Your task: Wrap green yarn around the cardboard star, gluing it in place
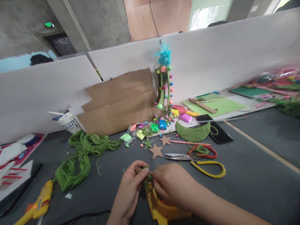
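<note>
My left hand (pixel 131 189) pinches a small brown cardboard piece (pixel 138 170) with green yarn (pixel 148 178) on it; fingers hide most of its outline. Close against it, my right hand (pixel 172 179) is closed, fingertips pinched at the yarn. Under both hands lies a yellow glue gun (pixel 161 209), partly covered by my right hand. Just beyond are two bare cardboard stars (pixel 156 151) and a small green-wrapped star (pixel 147 143). Scissors (pixel 180 157) with red and yellow handles lie to the right, a tangle of green yarn on one handle.
Green yarn skeins (pixel 77 165) and another yellow glue gun (pixel 42 200) are at left. A pompom-covered green stand (pixel 165 87) rises at the back beside folded cardboard (pixel 117 106). A green crescent (pixel 192 132), phone (pixel 217 131) and pink pencil (pixel 180 142) lie right, a paper cup (pixel 67 122) back left.
</note>
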`<action>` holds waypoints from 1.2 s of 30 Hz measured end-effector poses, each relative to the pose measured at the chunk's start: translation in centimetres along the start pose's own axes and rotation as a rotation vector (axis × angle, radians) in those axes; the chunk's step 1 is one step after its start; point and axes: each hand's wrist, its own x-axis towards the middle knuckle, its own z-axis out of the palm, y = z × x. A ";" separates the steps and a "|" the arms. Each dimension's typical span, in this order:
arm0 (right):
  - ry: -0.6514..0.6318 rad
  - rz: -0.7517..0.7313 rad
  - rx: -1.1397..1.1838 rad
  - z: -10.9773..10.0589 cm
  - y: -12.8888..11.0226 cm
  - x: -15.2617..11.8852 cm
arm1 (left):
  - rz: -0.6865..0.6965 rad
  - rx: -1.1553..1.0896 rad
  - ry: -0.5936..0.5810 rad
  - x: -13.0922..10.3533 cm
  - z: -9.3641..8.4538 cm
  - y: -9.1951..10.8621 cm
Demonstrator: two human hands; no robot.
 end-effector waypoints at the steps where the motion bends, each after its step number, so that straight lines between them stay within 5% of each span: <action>1: -0.003 -0.006 -0.001 -0.1 0.0 0.0 | 0.000 -0.001 -0.001 0.0 0.0 0.0; 12: -0.065 -0.021 0.081 -1.5 2.5 0.6 | -0.027 -0.036 -0.035 0.0 -0.3 0.9; 17: -0.030 0.028 0.037 -2.2 4.4 0.6 | 0.037 0.016 0.059 0.7 -0.9 0.6; 21: -0.010 0.051 -0.053 -2.5 3.2 -1.2 | 0.123 0.104 0.168 1.6 -1.7 0.3; 25: -0.146 -0.094 -0.157 0.9 0.8 -3.5 | 0.159 0.177 0.205 1.8 -2.1 0.2; 30: -0.075 -0.125 -0.257 6.7 0.1 -4.1 | 0.184 0.244 0.223 1.8 -1.7 -0.1; 36: -0.073 -0.072 -0.208 6.9 1.3 -4.0 | 0.201 0.321 0.227 2.1 -1.6 -0.1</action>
